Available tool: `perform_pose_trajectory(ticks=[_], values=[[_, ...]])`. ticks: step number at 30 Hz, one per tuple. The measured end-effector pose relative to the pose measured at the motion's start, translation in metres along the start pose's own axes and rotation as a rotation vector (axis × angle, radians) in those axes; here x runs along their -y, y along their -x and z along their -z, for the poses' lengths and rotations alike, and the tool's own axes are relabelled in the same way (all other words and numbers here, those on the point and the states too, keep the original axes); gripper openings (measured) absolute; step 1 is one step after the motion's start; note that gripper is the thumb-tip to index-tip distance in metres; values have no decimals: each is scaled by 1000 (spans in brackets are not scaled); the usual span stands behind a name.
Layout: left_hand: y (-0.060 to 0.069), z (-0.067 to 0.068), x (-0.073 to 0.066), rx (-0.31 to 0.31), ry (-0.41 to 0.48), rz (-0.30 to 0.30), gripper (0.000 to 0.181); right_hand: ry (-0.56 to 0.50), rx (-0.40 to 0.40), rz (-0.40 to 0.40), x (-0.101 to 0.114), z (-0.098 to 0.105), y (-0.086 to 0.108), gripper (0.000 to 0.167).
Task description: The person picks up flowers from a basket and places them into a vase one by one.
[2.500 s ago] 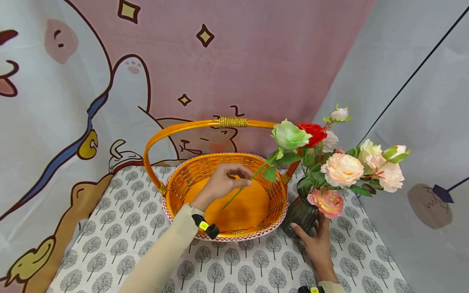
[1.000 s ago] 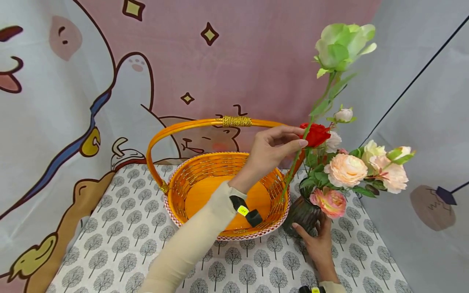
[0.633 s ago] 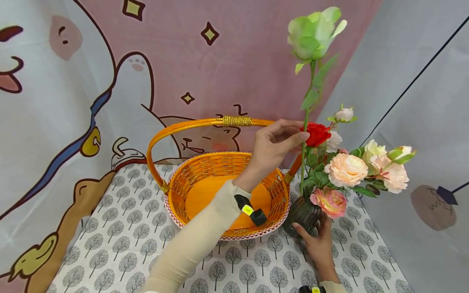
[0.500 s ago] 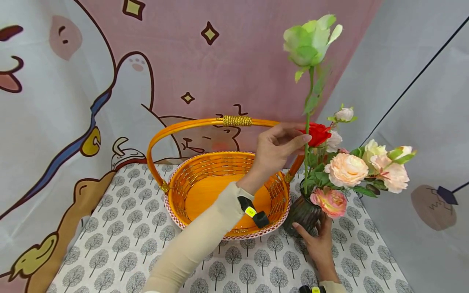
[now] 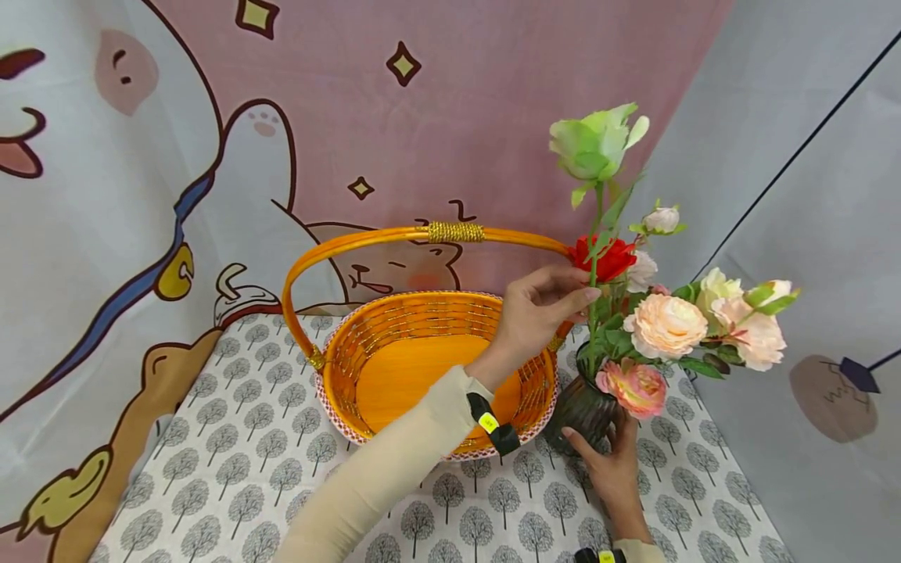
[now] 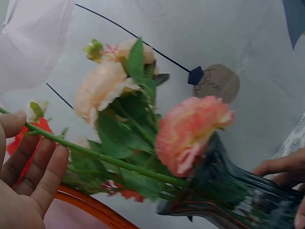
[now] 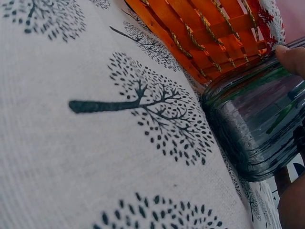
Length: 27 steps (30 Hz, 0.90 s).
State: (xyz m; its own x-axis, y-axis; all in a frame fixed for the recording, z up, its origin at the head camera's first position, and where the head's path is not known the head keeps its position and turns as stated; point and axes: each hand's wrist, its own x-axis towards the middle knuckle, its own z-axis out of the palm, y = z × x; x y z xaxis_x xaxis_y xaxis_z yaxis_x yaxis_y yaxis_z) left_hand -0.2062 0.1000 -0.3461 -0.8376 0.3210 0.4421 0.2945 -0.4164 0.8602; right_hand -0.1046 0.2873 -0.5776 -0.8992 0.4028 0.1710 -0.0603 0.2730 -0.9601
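Observation:
A pale green artificial rose stands upright above the vase. My left hand pinches its stem between thumb and fingertips. In the left wrist view the lower stem passes into the mouth of the dark ribbed glass vase. My right hand holds the vase low on its body, with thumb and fingers on opposite sides. Other flowers fill the vase: a red rose, a peach bloom, a pink bloom and several paler ones. The stem's lower end is hidden.
An orange woven basket with a tall arched handle stands just left of the vase, under my left forearm. The tablecloth has a printed tree pattern. A cartoon backdrop hangs behind, and a grey curtain at right.
My left hand carried the green rose from over the basket rightward, raised it upright, then lowered its stem into the vase. My right hand stayed on the vase.

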Motion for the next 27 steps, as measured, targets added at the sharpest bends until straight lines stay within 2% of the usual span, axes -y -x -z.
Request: perform_pose_trajectory(ticks=[11,16,27], values=[[13,0,27,-52,-91,72,19,11,-4,2,0,0,0,113],[16,2,31,-61,-98,79,19,22,-4,6,-2,0,-1,113],[16,1,32,-42,-125,94,20,14,-6,-8,0,0,-1,112]])
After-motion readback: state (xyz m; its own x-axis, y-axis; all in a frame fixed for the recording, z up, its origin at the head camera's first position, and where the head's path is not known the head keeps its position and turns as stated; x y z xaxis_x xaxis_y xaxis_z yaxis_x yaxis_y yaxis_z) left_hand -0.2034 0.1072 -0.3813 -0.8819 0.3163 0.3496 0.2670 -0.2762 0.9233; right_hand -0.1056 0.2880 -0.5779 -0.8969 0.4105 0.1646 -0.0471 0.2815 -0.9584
